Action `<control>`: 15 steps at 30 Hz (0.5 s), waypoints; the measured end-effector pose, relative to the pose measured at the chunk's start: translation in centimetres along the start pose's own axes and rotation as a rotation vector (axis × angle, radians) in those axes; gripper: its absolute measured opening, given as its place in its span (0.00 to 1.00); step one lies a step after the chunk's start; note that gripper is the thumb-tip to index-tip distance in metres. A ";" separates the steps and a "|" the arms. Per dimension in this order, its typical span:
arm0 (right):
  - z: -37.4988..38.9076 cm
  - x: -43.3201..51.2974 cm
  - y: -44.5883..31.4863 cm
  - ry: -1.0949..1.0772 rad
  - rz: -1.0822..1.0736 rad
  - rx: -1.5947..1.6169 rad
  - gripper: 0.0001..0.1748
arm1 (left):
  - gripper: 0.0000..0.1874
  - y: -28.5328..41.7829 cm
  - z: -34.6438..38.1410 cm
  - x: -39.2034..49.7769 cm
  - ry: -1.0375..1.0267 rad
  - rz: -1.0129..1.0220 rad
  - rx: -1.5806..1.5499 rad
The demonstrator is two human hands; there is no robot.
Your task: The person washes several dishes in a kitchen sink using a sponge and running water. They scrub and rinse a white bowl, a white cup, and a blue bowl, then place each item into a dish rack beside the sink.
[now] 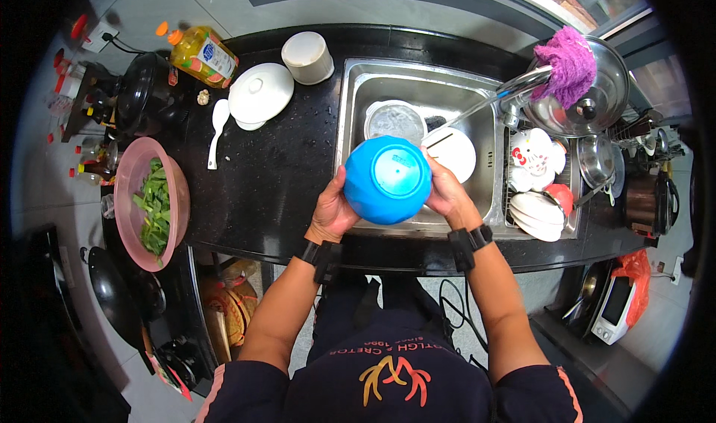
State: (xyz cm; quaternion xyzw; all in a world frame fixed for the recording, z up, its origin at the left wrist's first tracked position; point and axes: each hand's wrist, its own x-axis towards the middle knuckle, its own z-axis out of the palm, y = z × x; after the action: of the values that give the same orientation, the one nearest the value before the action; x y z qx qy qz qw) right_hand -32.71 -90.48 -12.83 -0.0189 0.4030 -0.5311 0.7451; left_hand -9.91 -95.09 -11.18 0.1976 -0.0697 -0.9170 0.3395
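Both my hands grip a blue plastic bowl that is turned with its underside up towards me. My left hand holds its left side and my right hand holds the right. The bowl is over the near left part of a stainless steel sink. Behind it in the sink are a round pot or bowl with water and a white plate with dark slender sticks on it. Water streams from the faucet towards the sink's middle. The bowl's inside is hidden.
A purple cloth hangs over the faucet. At right a rack holds white dishes. Leftwards on the black counter are a lidded white dish, a white canister, a rice paddle, and a pink basin with leafy greens.
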 end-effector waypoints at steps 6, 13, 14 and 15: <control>-9.5 7.6 6.1 0.196 0.153 -1.174 0.29 | 0.33 2.3 -1.2 -0.6 0.050 0.060 0.065; -18.2 14.5 14.7 -0.223 0.093 -1.660 0.45 | 0.35 4.0 -1.0 -0.2 0.084 0.008 0.234; -18.1 14.9 15.1 -0.251 0.035 -1.689 0.45 | 0.35 4.1 -0.8 -0.1 0.077 0.003 0.261; -18.1 15.0 14.9 -0.215 -0.026 -1.735 0.41 | 0.35 4.2 -0.6 0.0 0.062 -0.008 0.317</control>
State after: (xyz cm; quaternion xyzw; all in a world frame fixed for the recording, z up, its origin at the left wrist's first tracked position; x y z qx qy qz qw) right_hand -30.67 -88.87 -40.54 -0.6339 0.5923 -0.0407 0.4956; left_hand -7.19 -98.29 -10.65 0.2773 -0.2020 -0.8894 0.3022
